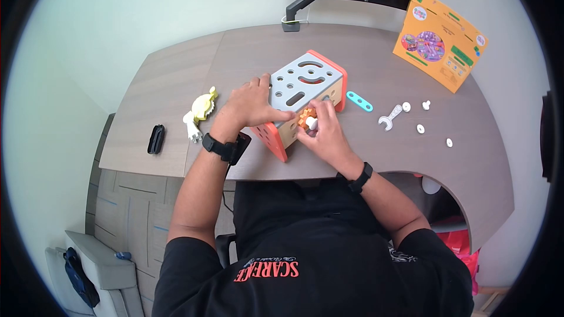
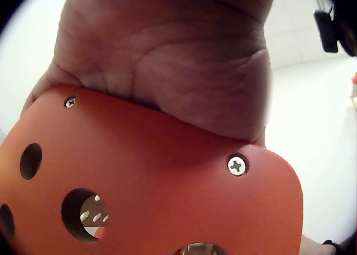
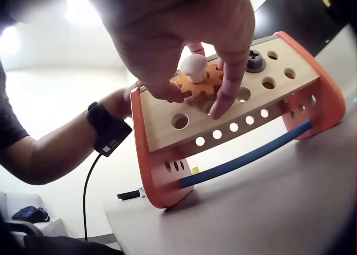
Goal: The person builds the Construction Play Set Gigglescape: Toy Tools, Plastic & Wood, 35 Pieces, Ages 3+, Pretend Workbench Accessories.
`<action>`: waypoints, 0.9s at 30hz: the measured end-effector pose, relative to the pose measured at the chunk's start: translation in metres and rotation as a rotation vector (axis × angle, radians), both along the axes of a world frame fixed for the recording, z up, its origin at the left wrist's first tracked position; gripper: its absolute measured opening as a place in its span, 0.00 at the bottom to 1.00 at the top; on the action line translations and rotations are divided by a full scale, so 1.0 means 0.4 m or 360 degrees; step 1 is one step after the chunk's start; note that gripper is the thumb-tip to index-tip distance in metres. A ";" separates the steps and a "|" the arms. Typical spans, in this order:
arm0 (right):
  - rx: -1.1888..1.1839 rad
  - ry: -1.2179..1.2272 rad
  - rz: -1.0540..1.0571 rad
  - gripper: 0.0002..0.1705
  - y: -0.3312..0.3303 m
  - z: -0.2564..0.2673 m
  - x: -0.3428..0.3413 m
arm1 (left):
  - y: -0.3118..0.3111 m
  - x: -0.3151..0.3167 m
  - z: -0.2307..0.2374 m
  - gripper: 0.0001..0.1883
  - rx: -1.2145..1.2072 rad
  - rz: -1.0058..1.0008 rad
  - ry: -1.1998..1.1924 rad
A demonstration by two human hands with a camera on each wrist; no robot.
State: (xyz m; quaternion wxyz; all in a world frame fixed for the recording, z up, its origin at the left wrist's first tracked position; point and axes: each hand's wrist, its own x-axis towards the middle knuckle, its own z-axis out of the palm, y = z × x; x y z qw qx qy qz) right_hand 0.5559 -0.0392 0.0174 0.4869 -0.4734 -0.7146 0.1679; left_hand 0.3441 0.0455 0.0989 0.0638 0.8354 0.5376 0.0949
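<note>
A toy workbench has a grey slotted panel (image 1: 284, 77), orange end panels (image 2: 150, 160) and a wooden panel (image 3: 159, 115) with round holes. My left hand (image 1: 249, 104) rests over the near-left orange end, fingers on the grey panel and thumb stretched toward an orange gear (image 3: 211, 83). On the wooden face, my right hand (image 1: 332, 138) pinches that gear by its toothed rim between thumb and fingers. A white peg (image 3: 194, 68) with a rounded head stands up from the gear's middle. A dark grey round piece (image 3: 256, 61) sits farther along the wooden panel.
Right of the bench lie a turquoise strip (image 1: 359, 101), a white wrench (image 1: 389, 118) and several small white pieces (image 1: 420, 129). Yellow and white toy parts (image 1: 202, 107) and a black case (image 1: 155, 139) lie to the left. An orange box (image 1: 440, 41) stands at the back right.
</note>
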 end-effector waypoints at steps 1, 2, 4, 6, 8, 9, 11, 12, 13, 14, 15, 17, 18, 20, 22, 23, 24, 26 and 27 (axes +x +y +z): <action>0.0041 -0.0046 0.0010 0.33 0.000 -0.003 0.001 | -0.001 0.000 0.000 0.71 -0.0004 0.0000 -0.0010; 0.0041 -0.0018 0.0024 0.33 -0.002 -0.003 0.001 | -0.003 -0.001 -0.001 0.71 -0.0007 0.0002 -0.0020; 0.0047 0.0040 0.0050 0.34 -0.003 0.000 0.001 | -0.002 -0.002 0.000 0.71 -0.0011 0.0002 -0.0026; -0.0003 0.0056 0.0030 0.34 0.011 -0.022 0.014 | -0.004 -0.002 0.001 0.71 -0.0018 0.0004 -0.0029; -0.0006 0.0027 0.0014 0.34 0.005 -0.010 0.012 | -0.006 -0.001 0.004 0.71 -0.0030 0.0010 -0.0033; 0.0017 -0.0008 0.0008 0.33 -0.007 -0.001 0.011 | -0.005 -0.001 0.002 0.71 -0.0025 0.0009 -0.0038; 0.0001 0.0003 0.0038 0.32 -0.018 0.005 0.012 | -0.001 -0.001 -0.003 0.71 -0.0015 0.0009 -0.0050; -0.0038 0.0050 0.0074 0.31 -0.017 -0.002 0.015 | -0.001 -0.001 -0.004 0.71 -0.0005 0.0006 -0.0042; -0.0074 0.0097 0.0111 0.30 -0.014 -0.008 0.020 | -0.001 -0.001 -0.003 0.70 0.0006 0.0003 -0.0035; -0.0217 0.0255 0.0264 0.28 -0.002 -0.017 0.033 | -0.001 -0.002 -0.002 0.70 0.0018 0.0001 -0.0027; -0.0364 0.0414 0.0416 0.26 0.015 -0.026 0.053 | -0.001 -0.003 -0.002 0.70 0.0017 -0.0002 -0.0027; -0.0565 0.0640 0.0699 0.22 0.035 -0.031 0.092 | -0.002 -0.003 -0.002 0.70 0.0018 -0.0005 -0.0031; -0.0619 0.0708 0.0831 0.20 0.042 -0.029 0.110 | -0.003 -0.003 0.001 0.70 0.0004 -0.0005 -0.0023; -0.0729 0.0791 0.0970 0.17 0.060 -0.027 0.123 | -0.005 -0.001 0.008 0.71 -0.0028 -0.0009 -0.0009; -0.0840 0.0824 0.0979 0.15 0.075 -0.033 0.131 | -0.004 -0.001 0.004 0.71 -0.0006 -0.0026 -0.0014; -0.0844 0.0850 0.0971 0.15 0.076 -0.037 0.131 | -0.003 -0.001 0.003 0.71 0.0008 -0.0035 -0.0015; -0.0847 0.0874 0.0965 0.15 0.076 -0.041 0.130 | -0.003 -0.001 0.005 0.72 0.0015 -0.0045 0.0002; -0.0835 0.0881 0.0945 0.14 0.086 -0.048 0.125 | -0.005 -0.002 0.010 0.72 0.0027 -0.0062 0.0036; -0.0824 0.0864 0.0929 0.14 0.089 -0.054 0.123 | -0.007 0.000 0.011 0.72 0.0023 -0.0071 0.0041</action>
